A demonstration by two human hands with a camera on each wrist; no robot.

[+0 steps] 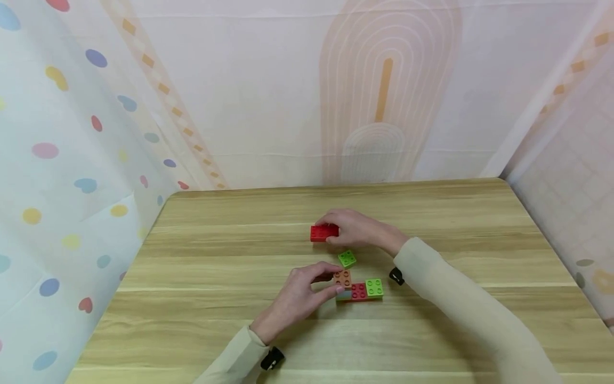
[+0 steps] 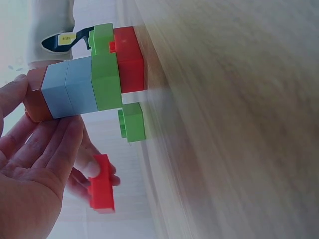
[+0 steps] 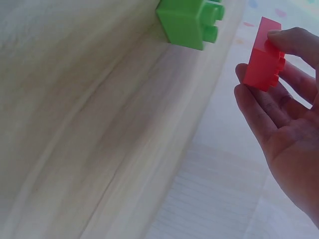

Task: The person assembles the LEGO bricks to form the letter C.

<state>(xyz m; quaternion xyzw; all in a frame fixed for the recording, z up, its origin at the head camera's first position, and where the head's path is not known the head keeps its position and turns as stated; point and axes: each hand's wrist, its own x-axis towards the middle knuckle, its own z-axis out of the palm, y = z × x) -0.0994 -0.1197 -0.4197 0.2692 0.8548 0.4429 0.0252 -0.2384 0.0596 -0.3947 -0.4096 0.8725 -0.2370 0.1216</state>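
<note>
1. Left hand [image 1: 301,289]: fingers curled round orange-brown square plastic brick [image 1: 342,277] atop blue-and-green plastic stack [image 2: 82,84], probably steadying it.
2. Right hand [image 1: 357,228]: thumb and fingers pinch red rectangular plastic brick [image 1: 322,233] above wooden table [image 1: 216,256], likely keeping top free.

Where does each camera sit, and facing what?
Head: worn there, facing forward and down at the brown wooden table; beige sleeves, left grip, right grip show.
Left wrist: worn there, facing the multicoloured plastic brick stack; both grips, one sleeve show.
Right wrist: worn there, facing the red rectangular plastic brick; right grip shows.
Both wrist views share the red brick.
</note>
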